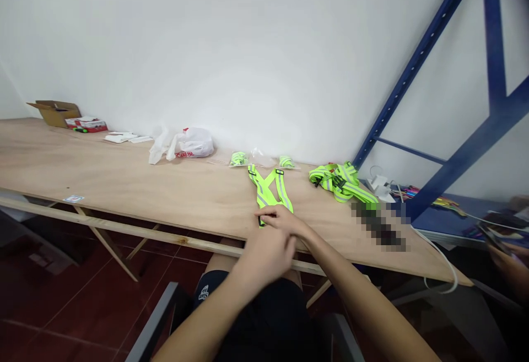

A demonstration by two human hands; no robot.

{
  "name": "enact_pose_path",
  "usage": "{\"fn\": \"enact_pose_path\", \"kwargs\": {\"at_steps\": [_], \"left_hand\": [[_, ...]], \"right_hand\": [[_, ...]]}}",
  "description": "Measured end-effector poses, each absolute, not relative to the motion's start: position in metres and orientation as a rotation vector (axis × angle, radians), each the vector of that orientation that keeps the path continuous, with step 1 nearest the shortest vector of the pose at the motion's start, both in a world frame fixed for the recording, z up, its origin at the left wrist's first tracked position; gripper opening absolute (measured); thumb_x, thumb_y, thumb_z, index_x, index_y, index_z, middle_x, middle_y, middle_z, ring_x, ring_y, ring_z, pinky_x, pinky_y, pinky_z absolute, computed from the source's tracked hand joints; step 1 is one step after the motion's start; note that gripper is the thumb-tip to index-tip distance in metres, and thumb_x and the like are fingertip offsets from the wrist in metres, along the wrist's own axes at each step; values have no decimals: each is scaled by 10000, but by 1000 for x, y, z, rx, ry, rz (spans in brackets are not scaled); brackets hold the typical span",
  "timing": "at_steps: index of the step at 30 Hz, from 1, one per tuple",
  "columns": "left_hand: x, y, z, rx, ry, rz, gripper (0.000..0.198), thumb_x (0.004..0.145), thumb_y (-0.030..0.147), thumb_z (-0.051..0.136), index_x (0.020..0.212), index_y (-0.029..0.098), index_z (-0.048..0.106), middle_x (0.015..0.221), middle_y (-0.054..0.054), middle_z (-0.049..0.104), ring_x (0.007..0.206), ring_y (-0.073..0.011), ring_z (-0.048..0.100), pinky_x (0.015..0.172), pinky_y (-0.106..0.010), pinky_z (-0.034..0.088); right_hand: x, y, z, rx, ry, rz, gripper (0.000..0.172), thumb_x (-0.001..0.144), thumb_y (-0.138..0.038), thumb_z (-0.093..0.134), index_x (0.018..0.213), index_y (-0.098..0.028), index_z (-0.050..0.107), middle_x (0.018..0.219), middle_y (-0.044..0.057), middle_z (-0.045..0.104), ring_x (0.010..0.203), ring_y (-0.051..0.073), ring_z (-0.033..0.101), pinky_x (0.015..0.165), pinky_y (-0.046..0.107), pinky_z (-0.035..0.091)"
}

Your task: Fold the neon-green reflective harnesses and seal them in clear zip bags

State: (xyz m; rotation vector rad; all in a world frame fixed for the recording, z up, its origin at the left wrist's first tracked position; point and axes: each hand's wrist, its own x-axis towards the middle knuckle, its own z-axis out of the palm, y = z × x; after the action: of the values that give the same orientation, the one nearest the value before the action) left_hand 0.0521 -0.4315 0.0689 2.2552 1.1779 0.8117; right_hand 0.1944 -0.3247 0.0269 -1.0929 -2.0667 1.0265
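A fluorescent yellow-green reflective vest [264, 194] made of straps lies on the wooden table, its straps crossing in an X with black buckles at the far ends. My right hand [285, 220] is at its near end, fingers bent together over the strap beside a black buckle. My left hand [264, 257] is in front of the right, over the table's front edge. It is curled and smeared by motion, and any object inside it is hidden.
Behind the vest lie two clear packets [238, 158] of green straps. A heap of green straps [336, 180] is to the right, near a blue metal frame [417, 48] and white cable [452, 282]. Leftward are a plastic bag [196, 142], papers [119, 137] and cardboard box [58, 114]. Another person's hand [508, 265] shows far right.
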Motion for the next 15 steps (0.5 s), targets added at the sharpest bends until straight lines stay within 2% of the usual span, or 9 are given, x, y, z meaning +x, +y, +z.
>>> {"fn": "enact_pose_path", "kwargs": {"at_steps": [2,4,7,10,12,15], "left_hand": [[43,-409,72,2328,1303,873,218,915,246,489,883,164,688,907,-137,708,861,-302,663,746,-402,494],[42,-391,65,2344,1313,927,185,938,254,478,924,177,645,944,-107,688,878,-262,645,736,-349,486],[44,-379,46,2324,1275,967,221,979,318,445,941,176,610,949,-102,674,876,-248,643,757,-339,490],[43,-382,33,2321,1290,909,231,980,313,440,1044,161,602,992,-126,689,930,-283,660,787,-372,508],[42,-388,28,2355,1286,829,275,965,248,438,1179,151,581,1157,-157,678,1021,-298,664,833,-393,519],[44,-396,25,2478,1304,653,451,936,218,480,1381,141,486,1492,-201,471,1233,-336,589,929,-424,513]], "right_hand": [[195,-321,27,-1066,-2027,1070,204,666,-184,604,804,-175,755,869,39,746,832,219,635,810,358,511],[196,-319,27,-1057,-1997,1086,215,631,-160,568,773,-171,730,775,14,711,746,187,602,737,327,511],[198,-319,30,-1052,-1958,1133,367,630,-153,535,942,-162,727,734,-4,678,681,153,578,668,286,495],[200,-322,32,-1087,-1931,1135,475,670,-170,532,1118,-145,686,706,-5,653,643,139,580,625,258,476],[201,-322,32,-1174,-1910,1038,473,715,-193,517,1162,-135,660,706,0,646,613,136,576,595,251,467],[200,-319,30,-1315,-1888,848,392,794,-242,494,1140,-134,644,809,35,676,600,138,582,577,261,471]]}}
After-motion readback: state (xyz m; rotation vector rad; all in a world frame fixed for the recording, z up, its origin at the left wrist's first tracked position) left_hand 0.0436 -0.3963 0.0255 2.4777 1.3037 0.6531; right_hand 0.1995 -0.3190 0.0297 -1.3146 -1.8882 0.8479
